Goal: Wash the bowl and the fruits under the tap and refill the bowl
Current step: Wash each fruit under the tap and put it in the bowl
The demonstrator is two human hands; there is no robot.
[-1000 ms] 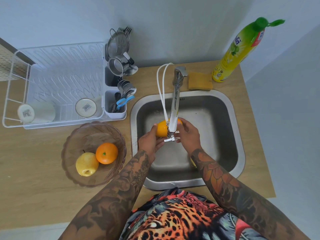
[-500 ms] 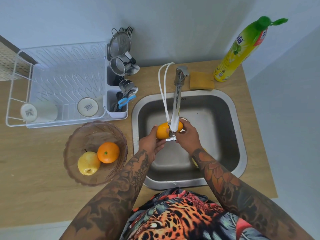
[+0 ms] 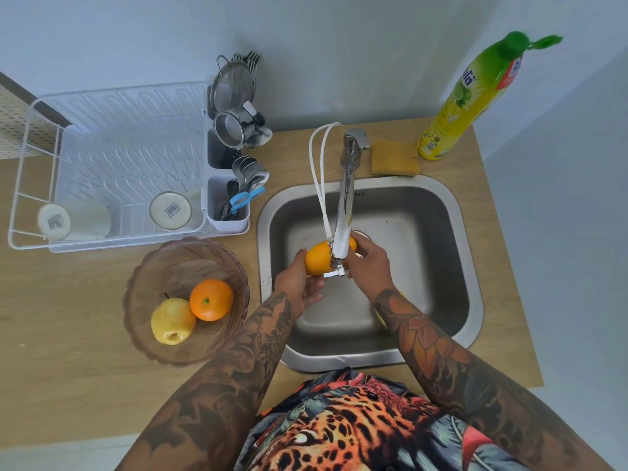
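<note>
Pale blue-grey walls w/ corner at right, light wood countertop, soft even daylight.

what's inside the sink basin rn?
Both hands, left and right, hold an orange fruit under the tap over the sink. A yellow sliver shows beside the right forearm, mostly covered. The drain is largely hidden.

White rack on desk, two cups inside. Caddy with cutlery, blue scissors, strainers. Sponge beside yellow bottle, green cap.
</note>
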